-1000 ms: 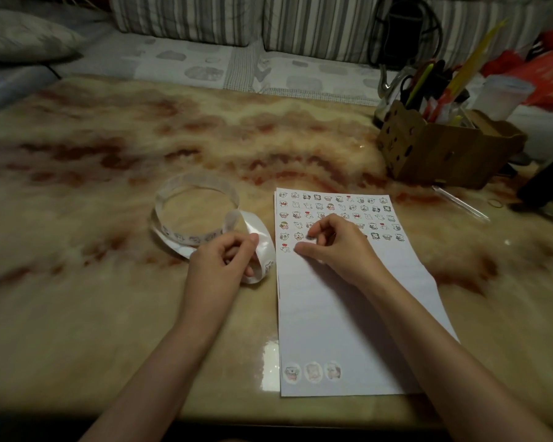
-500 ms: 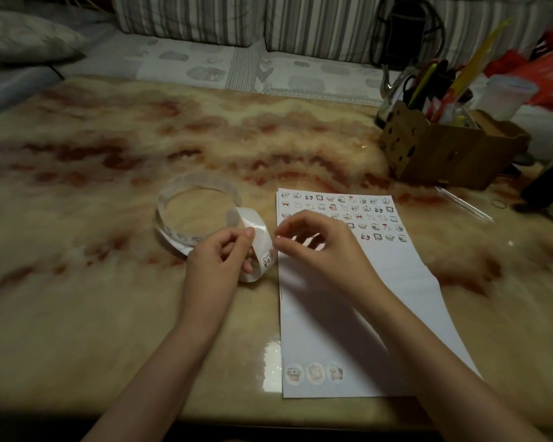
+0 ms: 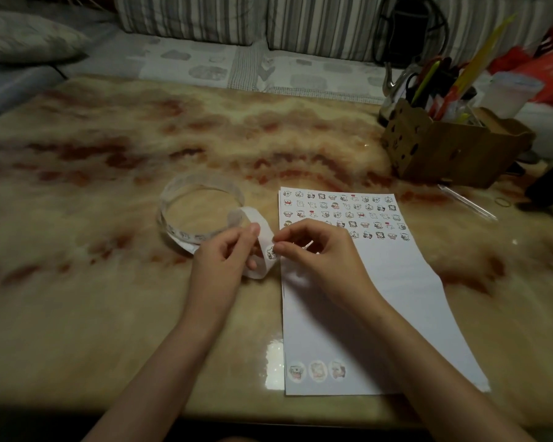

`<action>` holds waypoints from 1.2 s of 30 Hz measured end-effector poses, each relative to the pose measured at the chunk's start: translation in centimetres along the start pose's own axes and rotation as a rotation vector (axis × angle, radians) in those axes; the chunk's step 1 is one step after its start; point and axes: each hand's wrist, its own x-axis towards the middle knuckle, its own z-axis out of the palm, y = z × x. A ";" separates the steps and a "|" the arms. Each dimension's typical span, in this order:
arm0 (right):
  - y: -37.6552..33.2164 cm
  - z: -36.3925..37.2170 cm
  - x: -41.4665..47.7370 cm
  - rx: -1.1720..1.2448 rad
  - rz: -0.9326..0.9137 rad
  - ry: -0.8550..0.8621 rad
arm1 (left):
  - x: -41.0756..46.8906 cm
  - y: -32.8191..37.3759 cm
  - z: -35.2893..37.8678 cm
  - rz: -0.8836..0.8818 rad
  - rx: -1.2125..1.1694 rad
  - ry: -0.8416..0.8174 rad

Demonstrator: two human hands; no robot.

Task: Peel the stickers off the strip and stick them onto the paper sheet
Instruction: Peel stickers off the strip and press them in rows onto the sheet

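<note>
A white sticker strip [image 3: 186,232] lies coiled in a loose ring on the marble table, left of the paper sheet [image 3: 393,301]. My left hand [image 3: 225,260] holds the strip's free end, which loops up between thumb and fingers. My right hand [image 3: 320,253] reaches over from the sheet, and its thumb and forefinger pinch at a small cartoon sticker [image 3: 270,252] on that loop. Several rows of tiny stickers fill the sheet's far end. Three round stickers [image 3: 316,371] sit at its near left corner.
A brown cardboard box [image 3: 450,154] stuffed with pens and scissors stands at the back right. A clear pen [image 3: 466,202] and a rubber band [image 3: 502,201] lie near it. A striped sofa runs behind the table. The table's near edge is close to my forearms.
My right hand left the sticker rows on the sheet and moved left to the strip loop. My left hand kept hold of the strip and raised the loop slightly.
</note>
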 end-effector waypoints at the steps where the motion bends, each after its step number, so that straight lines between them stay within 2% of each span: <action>1: 0.0 0.0 0.0 -0.001 -0.002 0.005 | -0.1 0.0 0.0 0.011 0.017 -0.015; 10: 0.4 0.2 0.0 -0.040 -0.029 0.050 | -0.2 0.2 0.0 0.021 0.046 -0.041; 21: 0.4 -0.1 -0.2 -0.081 -0.028 0.020 | -0.3 0.2 -0.1 0.035 0.096 -0.074; 31: 0.6 0.1 -0.7 -0.314 -0.166 0.026 | -0.3 0.2 0.0 0.005 0.081 -0.054; 36: 0.3 -0.4 -1.3 -0.214 -0.178 0.019 | -0.3 0.2 0.0 0.001 0.095 -0.043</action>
